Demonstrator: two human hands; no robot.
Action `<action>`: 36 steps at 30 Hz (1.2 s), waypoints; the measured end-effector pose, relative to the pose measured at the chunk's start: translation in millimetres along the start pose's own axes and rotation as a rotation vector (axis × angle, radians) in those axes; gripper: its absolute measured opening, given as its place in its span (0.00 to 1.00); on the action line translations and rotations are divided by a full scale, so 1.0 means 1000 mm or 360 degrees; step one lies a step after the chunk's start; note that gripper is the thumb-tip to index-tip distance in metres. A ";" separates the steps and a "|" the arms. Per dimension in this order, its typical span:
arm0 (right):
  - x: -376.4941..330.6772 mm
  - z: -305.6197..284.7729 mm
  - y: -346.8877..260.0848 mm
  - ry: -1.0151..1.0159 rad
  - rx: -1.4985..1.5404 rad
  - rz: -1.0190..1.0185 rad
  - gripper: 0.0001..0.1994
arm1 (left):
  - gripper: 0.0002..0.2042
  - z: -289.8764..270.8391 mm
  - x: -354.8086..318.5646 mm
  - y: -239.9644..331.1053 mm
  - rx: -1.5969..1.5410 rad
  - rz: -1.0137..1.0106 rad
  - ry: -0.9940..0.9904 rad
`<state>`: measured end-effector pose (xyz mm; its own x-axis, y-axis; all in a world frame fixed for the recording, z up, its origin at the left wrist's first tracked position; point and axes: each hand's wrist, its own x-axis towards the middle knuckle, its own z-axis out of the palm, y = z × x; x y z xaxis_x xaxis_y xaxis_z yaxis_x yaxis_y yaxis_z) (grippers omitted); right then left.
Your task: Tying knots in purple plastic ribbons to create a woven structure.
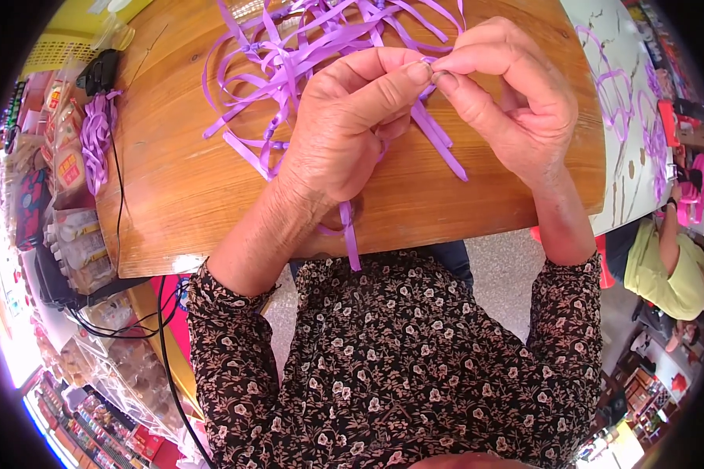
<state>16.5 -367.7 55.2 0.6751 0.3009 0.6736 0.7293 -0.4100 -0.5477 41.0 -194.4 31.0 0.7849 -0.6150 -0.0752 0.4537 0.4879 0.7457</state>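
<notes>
The left hand [360,117] and right hand [508,109] meet fingertip to fingertip, thumbs and forefingers pinched on a narrow, glossy purple fabric ribbon [427,60], above the brown, varnished wooden table [176,184]. The fastening between them seems unfinished; a loose purple ribbon heap [313,51] on the table's far side already carries small knots, the remaining count unclear. The table's left part offers open room; its near edge runs beneath the forearms.

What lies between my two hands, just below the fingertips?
In the head view, purple ribbon ends over the wooden table, between left hand and right hand.
</notes>
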 end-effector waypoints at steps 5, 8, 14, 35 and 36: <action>-0.011 0.004 0.007 0.0150 0.0415 0.0306 0.08 | 0.06 0.006 -0.001 -0.002 -0.0019 0.0065 -0.0014; -0.013 0.004 0.012 0.0207 0.0652 0.0494 0.07 | 0.07 0.007 -0.002 -0.003 0.0164 0.0205 0.0051; -0.014 0.002 0.011 0.0201 0.0785 0.0629 0.06 | 0.06 0.011 -0.006 0.005 0.0343 0.0082 0.0150; -0.001 -0.003 -0.001 0.0045 0.0459 0.0407 0.12 | 0.09 0.009 -0.005 0.005 0.0258 0.0123 0.0141; 0.002 -0.002 -0.003 0.0025 0.0268 0.0286 0.14 | 0.09 0.008 -0.006 0.005 0.0337 0.0149 0.0122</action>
<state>15.3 -367.6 59.9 0.7949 0.2219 0.5647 0.6066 -0.3063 -0.7336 35.5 -193.3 40.2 0.8529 -0.5203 -0.0430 0.2849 0.3949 0.8734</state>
